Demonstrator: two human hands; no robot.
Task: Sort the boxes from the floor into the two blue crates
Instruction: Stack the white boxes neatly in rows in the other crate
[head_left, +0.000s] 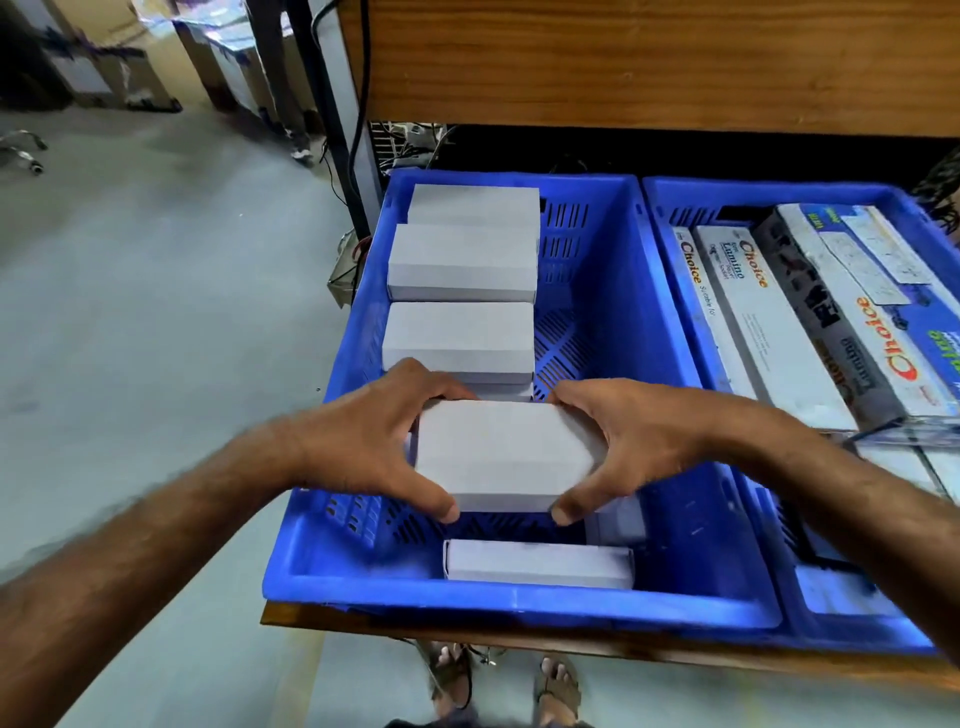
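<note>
Both crates are bright blue with slotted walls: the left crate (670, 332) holds plain white boxes (460, 340), the right crate (675, 249) white, grey and blue printed cartons (852, 322) with orange-red lettering. The worktop (623, 57) is wood-grained brown.

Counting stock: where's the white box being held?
Held box sits between both hands, left and right, over the left crate.

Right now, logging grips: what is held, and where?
A plain white box, gripped at its two short ends by the left hand and right hand.
</note>
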